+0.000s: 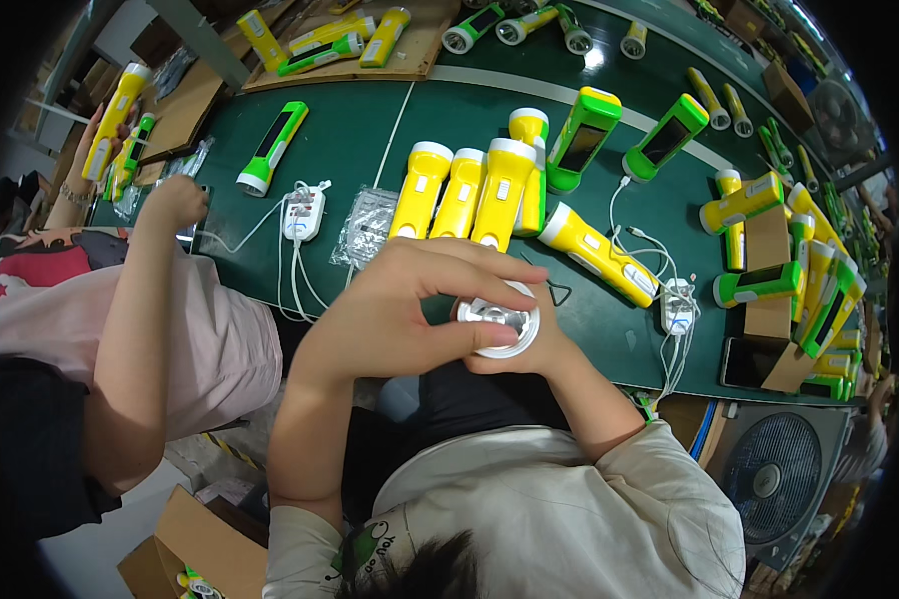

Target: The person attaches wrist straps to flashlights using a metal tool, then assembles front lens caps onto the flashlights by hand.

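White rings the round flashlight head [499, 316], shiny silver within, its face turned up toward you at the near edge of the tabletop [345, 130]. Your left hand [400, 299] pinches its rim between thumb and fingers; your right hand [546, 349] sits beside it (partly hidden, so its grip cannot be told). Just beyond your left hand, yellow flashlights [463, 195] stand upright in a cluster.

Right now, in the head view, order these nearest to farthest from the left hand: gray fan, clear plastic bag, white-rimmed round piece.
1. White-rimmed round piece, against the fingers of the left hand.
2. Clear plastic bag, ahead and slightly left.
3. Gray fan, far right.
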A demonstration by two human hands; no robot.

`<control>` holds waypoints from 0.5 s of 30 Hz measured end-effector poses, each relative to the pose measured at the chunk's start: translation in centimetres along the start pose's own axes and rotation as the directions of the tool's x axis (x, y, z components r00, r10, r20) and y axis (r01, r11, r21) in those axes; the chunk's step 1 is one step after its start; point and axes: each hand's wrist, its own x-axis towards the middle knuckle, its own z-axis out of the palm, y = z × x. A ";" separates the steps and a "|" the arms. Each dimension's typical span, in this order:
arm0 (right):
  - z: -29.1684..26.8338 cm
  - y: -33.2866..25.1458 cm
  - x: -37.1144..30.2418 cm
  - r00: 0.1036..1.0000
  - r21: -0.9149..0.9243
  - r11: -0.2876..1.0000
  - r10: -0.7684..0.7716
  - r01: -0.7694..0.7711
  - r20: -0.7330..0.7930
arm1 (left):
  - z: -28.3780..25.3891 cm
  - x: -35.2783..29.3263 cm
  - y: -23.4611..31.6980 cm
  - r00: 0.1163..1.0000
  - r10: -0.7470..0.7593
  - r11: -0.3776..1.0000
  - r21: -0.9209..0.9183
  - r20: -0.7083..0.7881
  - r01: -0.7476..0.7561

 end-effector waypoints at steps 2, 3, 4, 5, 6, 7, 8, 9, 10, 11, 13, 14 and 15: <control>-0.2 0.1 0.2 0.999 -0.058 0.998 -0.024 0.025 0.021 | -0.3 0.3 0.8 1.000 -0.013 1.000 0.004 -0.011 0.013; -0.3 0.2 0.2 0.997 -0.076 0.996 -0.043 0.047 0.063 | -0.4 0.2 1.5 0.999 -0.049 0.997 0.055 0.013 0.048; -0.4 0.4 0.2 0.993 -0.095 0.993 -0.059 0.069 0.104 | -0.6 0.1 1.7 0.996 -0.085 0.991 0.105 0.037 0.080; -0.4 0.6 0.1 0.991 -0.126 0.987 -0.084 0.098 0.106 | -0.7 0.0 1.4 0.997 -0.066 0.987 0.151 0.038 0.059; -0.3 0.7 0.1 0.992 -0.124 0.988 -0.082 0.094 0.101 | -0.5 0.1 1.4 0.997 -0.069 0.987 0.149 0.042 0.062; 0.0 0.8 0.1 0.995 -0.067 0.995 -0.076 0.080 0.058 | -0.5 0.1 1.7 0.996 -0.085 0.984 0.162 0.021 0.080; 0.2 0.8 0.1 0.998 -0.009 0.998 -0.067 0.067 0.017 | -0.4 0.1 2.0 0.995 -0.101 0.980 0.175 -0.001 0.099; 0.2 1.0 -0.1 0.998 -0.007 0.998 -0.064 0.064 0.016 | -0.2 0.1 2.3 0.995 -0.104 0.979 0.173 0.000 0.103; 0.1 1.1 -0.3 0.997 -0.020 0.997 -0.075 0.075 0.031 | 0.1 -0.1 2.6 0.990 -0.141 0.967 0.211 -0.018 0.142; -0.1 1.3 -0.5 0.995 -0.033 0.996 -0.085 0.086 0.048 | 0.4 -0.2 2.8 0.983 -0.177 0.952 0.247 -0.038 0.181; -0.2 0.9 -0.7 0.993 -0.068 0.992 -0.098 0.103 0.071 | 0.9 -0.6 3.0 0.977 -0.204 0.945 0.250 -0.060 0.213; -0.2 0.8 -0.7 0.989 -0.104 0.987 -0.114 0.123 0.095 | 1.2 -0.7 3.2 0.970 -0.228 0.937 0.254 -0.082 0.242; -0.1 1.1 -0.8 0.991 -0.067 0.992 -0.103 0.109 0.083 | 1.4 -0.8 3.3 0.969 -0.231 0.936 0.251 -0.083 0.245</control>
